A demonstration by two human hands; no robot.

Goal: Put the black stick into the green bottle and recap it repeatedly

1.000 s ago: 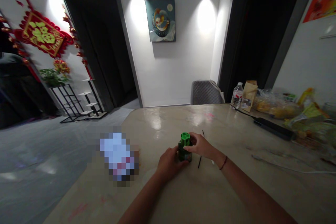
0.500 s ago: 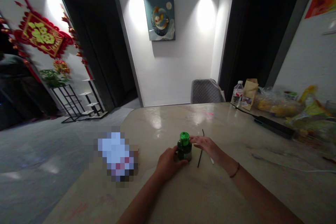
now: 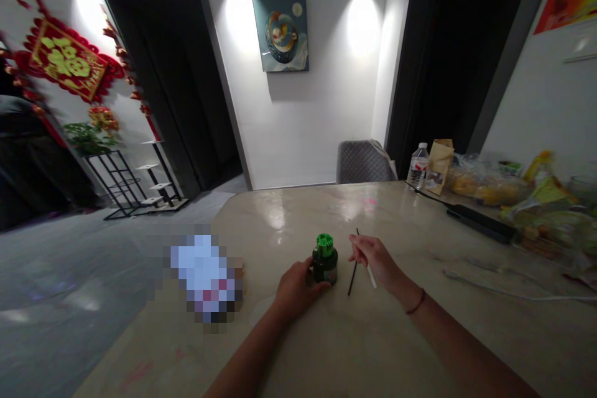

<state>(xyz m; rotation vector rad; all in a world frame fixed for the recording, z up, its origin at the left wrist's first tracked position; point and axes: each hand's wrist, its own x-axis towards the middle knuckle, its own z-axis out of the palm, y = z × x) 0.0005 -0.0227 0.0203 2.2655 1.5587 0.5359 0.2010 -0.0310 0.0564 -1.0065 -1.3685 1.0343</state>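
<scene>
On the pale table [image 3: 321,348], near the middle: a dark-green bottle [image 3: 324,267] stands upright, bright green ribbed cap [image 3: 325,244] on top. Small label low on its side; writing too small to read. Left hand [image 3: 296,289] clamped around the bottle's lower body. Right hand [image 3: 374,256] apart from it, fingers bent over a thin black stick [image 3: 352,280]; cannot tell whether they grip. White stick [image 3: 372,277] shows partly from under that hand. Far right, a water bottle [image 3: 418,166], red-and-white label, brand illegible; beside it a paper bag [image 3: 439,165], print unreadable. Wall hanging [image 3: 68,61], left: large gold character, apparently 福; lesser lettering unclear.
</scene>
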